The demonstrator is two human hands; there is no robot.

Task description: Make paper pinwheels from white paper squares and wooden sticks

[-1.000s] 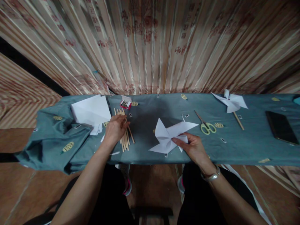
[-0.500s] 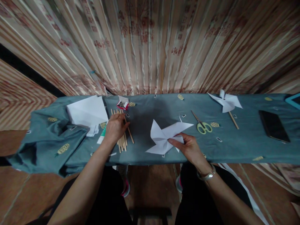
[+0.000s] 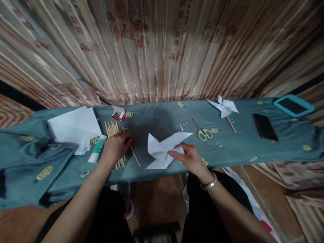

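My right hand [image 3: 189, 158] pinches a folded white paper pinwheel [image 3: 162, 148] at its centre, the thumb pressing on top where the folded tips meet. On the left, my left hand [image 3: 117, 145] lies over a bundle of thin wooden sticks [image 3: 110, 127]. Its fingers are closed at a single wooden stick [image 3: 136, 156], which lies slanted a little apart from the bundle. Part of the bundle is hidden beneath that hand. A green and white glue stick [image 3: 97, 149] rests just left of the hand.
White paper sheets [image 3: 73, 125] lie at the left, with a small red box of pins [image 3: 118, 115] behind the sticks. Green-handled scissors [image 3: 204, 133], a finished pinwheel on a stick [image 3: 224, 107], a black phone [image 3: 265, 127] and a blue-framed tablet [image 3: 293, 104] lie to the right.
The view has swung right, so things appear further left. My left hand has drawn one stick slightly away from the bundle, and the glue stick is uncovered. My right hand still holds the pinwheel.
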